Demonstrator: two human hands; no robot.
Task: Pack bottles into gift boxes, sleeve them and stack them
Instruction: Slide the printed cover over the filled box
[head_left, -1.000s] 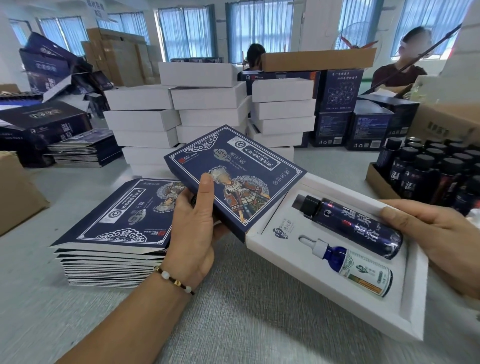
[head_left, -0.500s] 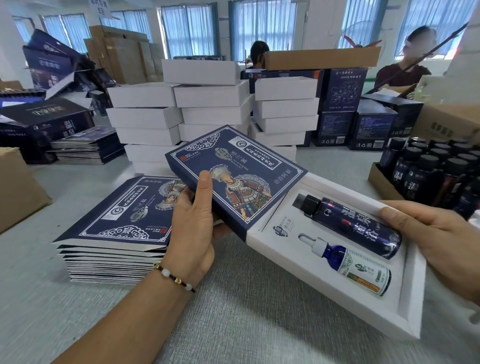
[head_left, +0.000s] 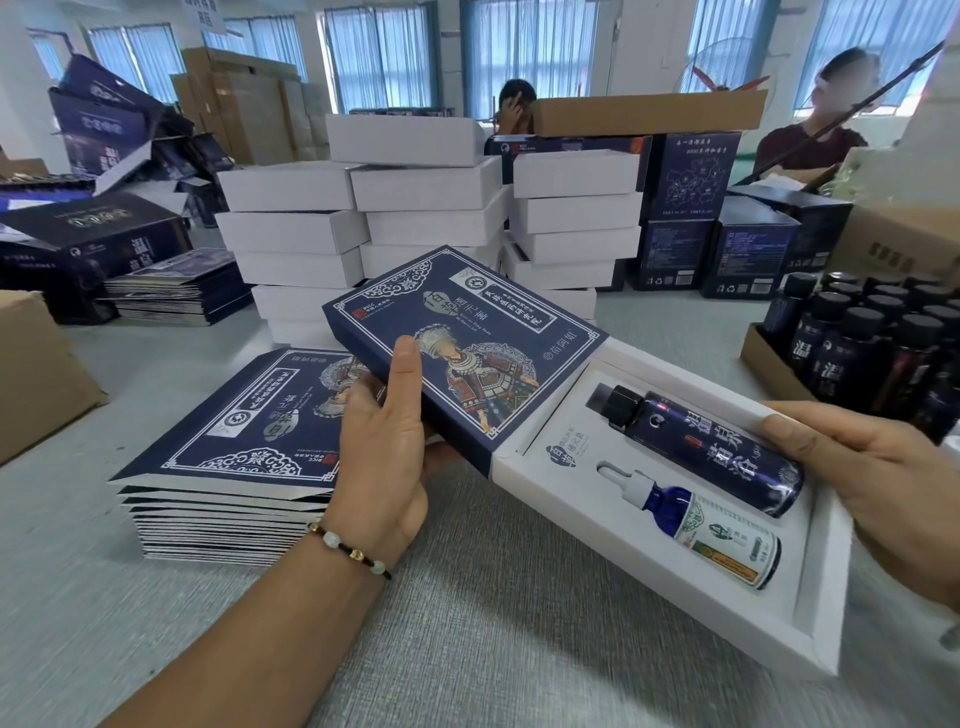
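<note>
A white gift box (head_left: 826, 597) lies tilted above the grey table, holding a dark blue bottle (head_left: 711, 447) and a smaller blue dropper bottle (head_left: 696, 530) in its insert. A dark blue printed sleeve (head_left: 467, 338) covers the box's left end. My left hand (head_left: 384, 452) grips the sleeve's near edge, thumb on top. My right hand (head_left: 883, 493) holds the box's right end, fingers along its rim. A stack of flat blue sleeves (head_left: 234, 447) sits to the left.
Stacks of white boxes (head_left: 431, 208) stand behind. A cardboard tray of several dark bottles (head_left: 872, 353) is at the right. Dark blue cartons (head_left: 691, 213), brown cartons (head_left: 41, 374) and two seated persons ring the table.
The box and sleeve have barely shifted; the sleeve still covers only the box's left end. Both hands keep the same hold.
</note>
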